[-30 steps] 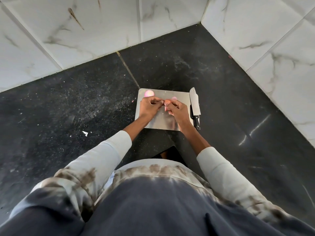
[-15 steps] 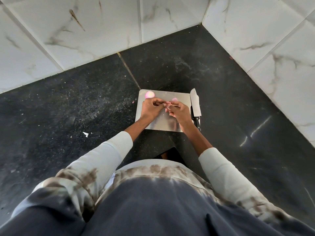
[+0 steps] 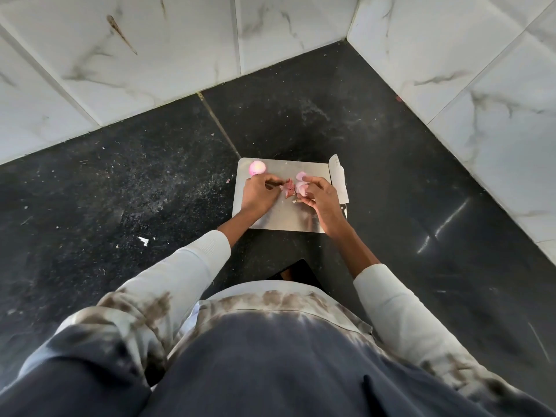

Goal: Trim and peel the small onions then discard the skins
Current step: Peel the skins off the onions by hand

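A steel cutting board [image 3: 282, 219] lies on the dark counter. My right hand [image 3: 320, 197] holds a pale pink peeled onion [image 3: 301, 186] over the board's middle. My left hand [image 3: 258, 192] pinches a reddish-brown strip of onion skin [image 3: 288, 188] just left of that onion. Another peeled pink onion [image 3: 257, 168] sits at the board's far left corner. A third pale onion [image 3: 301, 176] lies on the board behind my right fingers. A small root scrap [image 3: 296, 201] lies on the board under my right hand.
A knife [image 3: 339, 183] lies along the board's right edge, blade pointing away, its handle partly hidden by my right wrist. White marble-tiled walls [image 3: 481, 85] close the counter at the back and right. Small white scraps [image 3: 143, 240] lie on the counter to the left.
My hands have drawn apart: the left pulled the skin away leftward, and the right now shows the bare onion. The camera view shifted slightly.
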`<state>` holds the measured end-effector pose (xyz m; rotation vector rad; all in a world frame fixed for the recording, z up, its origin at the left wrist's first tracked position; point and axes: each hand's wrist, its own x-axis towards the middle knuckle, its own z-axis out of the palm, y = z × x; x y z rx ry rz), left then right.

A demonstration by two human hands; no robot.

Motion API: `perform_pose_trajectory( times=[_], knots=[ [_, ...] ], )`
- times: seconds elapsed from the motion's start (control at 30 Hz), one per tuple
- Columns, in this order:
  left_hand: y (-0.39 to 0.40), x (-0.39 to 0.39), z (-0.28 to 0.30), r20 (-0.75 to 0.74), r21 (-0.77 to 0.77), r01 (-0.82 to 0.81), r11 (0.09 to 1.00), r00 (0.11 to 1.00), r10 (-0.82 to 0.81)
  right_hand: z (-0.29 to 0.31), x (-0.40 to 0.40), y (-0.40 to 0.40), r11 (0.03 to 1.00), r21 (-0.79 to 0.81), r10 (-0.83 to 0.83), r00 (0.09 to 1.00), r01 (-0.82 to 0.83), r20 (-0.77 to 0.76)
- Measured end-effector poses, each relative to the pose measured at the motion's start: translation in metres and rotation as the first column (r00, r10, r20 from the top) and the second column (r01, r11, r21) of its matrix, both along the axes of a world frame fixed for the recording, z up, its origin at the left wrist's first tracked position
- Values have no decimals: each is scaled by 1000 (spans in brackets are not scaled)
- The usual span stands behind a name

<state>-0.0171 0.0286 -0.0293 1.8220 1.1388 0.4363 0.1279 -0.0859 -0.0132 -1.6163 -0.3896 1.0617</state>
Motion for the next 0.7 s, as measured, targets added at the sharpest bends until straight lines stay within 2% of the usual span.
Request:
perform_pose_trajectory(
  times=[0.17, 0.3, 0.4, 0.47, 0.7],
  knots=[
    [-1, -1, 5, -67, 141, 15, 990, 998, -6, 8, -1, -3, 995, 96, 25, 997, -18, -78],
    [0, 0, 11, -41, 134, -12, 991, 999, 18, 12, -2, -1, 993, 102, 57, 996, -50, -64],
    [2, 1, 14, 103, -72, -34, 997, 994, 42, 13, -3, 1, 994, 78, 69, 997, -71, 36],
    [4, 1, 15, 195, -205, 8, 979, 980, 33, 16, -5, 3, 994, 58, 85, 987, -93, 138],
    [11, -2, 8, 363, -457, 122, 881, 930, 59, 20, -7, 9, 994, 18, 91, 929, -104, 358]
  ],
)
